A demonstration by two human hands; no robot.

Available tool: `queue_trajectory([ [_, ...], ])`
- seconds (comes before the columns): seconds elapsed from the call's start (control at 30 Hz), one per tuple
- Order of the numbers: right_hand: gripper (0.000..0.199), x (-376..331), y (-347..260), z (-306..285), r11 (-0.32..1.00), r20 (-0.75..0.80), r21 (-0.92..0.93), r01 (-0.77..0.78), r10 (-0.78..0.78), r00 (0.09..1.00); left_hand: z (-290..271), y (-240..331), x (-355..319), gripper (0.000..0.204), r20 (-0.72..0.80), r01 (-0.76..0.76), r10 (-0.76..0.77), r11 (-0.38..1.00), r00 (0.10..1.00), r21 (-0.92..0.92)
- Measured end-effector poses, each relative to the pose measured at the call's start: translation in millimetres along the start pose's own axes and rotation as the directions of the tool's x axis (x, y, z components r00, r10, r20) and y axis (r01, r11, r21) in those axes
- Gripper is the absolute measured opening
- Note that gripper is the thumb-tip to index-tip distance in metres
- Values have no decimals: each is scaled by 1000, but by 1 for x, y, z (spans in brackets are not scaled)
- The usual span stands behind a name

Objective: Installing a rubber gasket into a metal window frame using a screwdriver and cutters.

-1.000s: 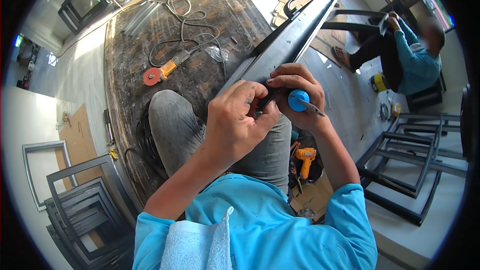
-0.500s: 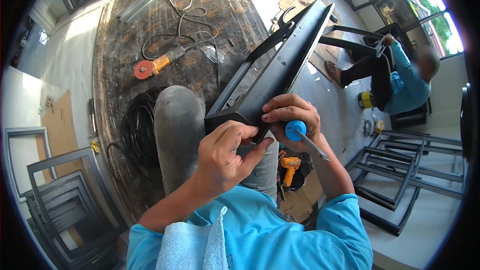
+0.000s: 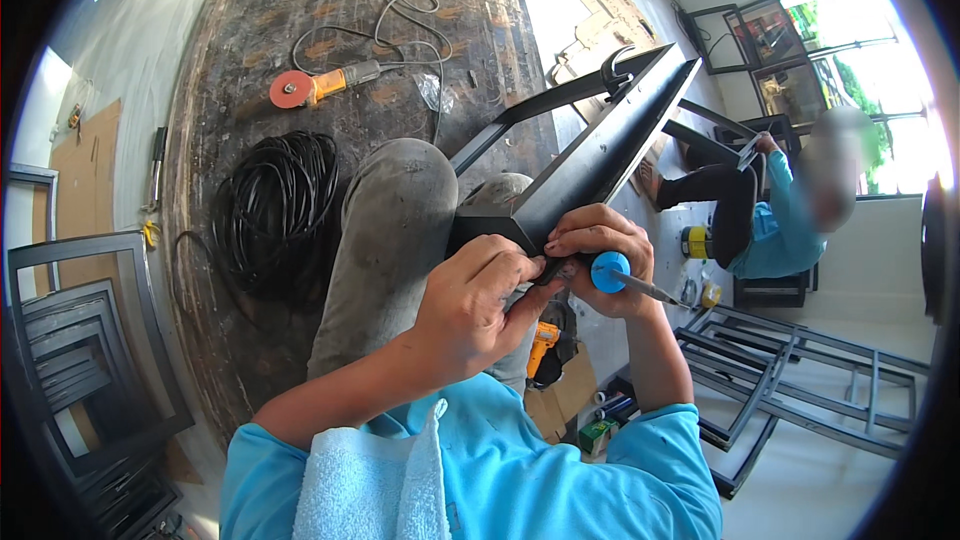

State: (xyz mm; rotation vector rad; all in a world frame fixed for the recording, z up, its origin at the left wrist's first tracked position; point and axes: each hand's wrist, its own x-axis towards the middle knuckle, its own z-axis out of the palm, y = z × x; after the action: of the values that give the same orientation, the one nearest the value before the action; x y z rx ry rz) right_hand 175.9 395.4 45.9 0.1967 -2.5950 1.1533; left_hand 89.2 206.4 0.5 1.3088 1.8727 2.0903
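Observation:
A black metal window frame (image 3: 600, 140) rests across my knees, its near corner between my hands and its far end up to the right. My left hand (image 3: 478, 302) is closed in a pinch on the edge of that near corner; its thumb and fingertips meet there. My right hand (image 3: 625, 250) has its fingertips on the same corner, close to the left thumb. A screwdriver (image 3: 610, 272) with a blue handle is tucked in the right palm, its metal shaft pointing right, away from the frame. What lies right under the fingertips is hidden.
An angle grinder (image 3: 325, 85) and a coil of black rubber strip (image 3: 275, 205) lie on the stained board to the left. An orange drill (image 3: 542, 348) is below my hands. Frames (image 3: 800, 370) are stacked right; more frames (image 3: 85, 340) lean left. A co-worker (image 3: 785, 230) sits at right.
My view has shifted, with hands and frame now slightly further right and lower in it. Both hands stay at the corner, fingertips closer together. The screwdriver is still in my right hand.

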Motion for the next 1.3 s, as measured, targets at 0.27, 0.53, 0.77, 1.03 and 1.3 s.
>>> queue_trajectory([
  [0.27, 23, 4, 4, -4, 1000, 35, 5, 18, -18, 999, 2, -2, 2, 23, 4, -54, 54, 999, 999, 7],
  [0.53, 23, 8, 9, -8, 998, 100, -4, 58, -57, 993, 0, 0, 4, 20, 66, -123, 115, 983, 991, 138],
  [0.77, 22, 4, 19, 2, 985, 55, 101, 140, -146, 988, 0, -2, 4, 19, 122, -298, 274, 910, 954, 287],
  [1.03, 26, 26, -35, -55, 850, -165, 527, -3, 106, 981, 11, -8, -8, 25, -57, 0, -3, 998, 998, -65],
  [1.3, 34, 98, -78, -67, 962, 122, 102, -254, 242, 963, 8, -12, -4, 28, -44, -175, 177, 983, 983, 53],
])
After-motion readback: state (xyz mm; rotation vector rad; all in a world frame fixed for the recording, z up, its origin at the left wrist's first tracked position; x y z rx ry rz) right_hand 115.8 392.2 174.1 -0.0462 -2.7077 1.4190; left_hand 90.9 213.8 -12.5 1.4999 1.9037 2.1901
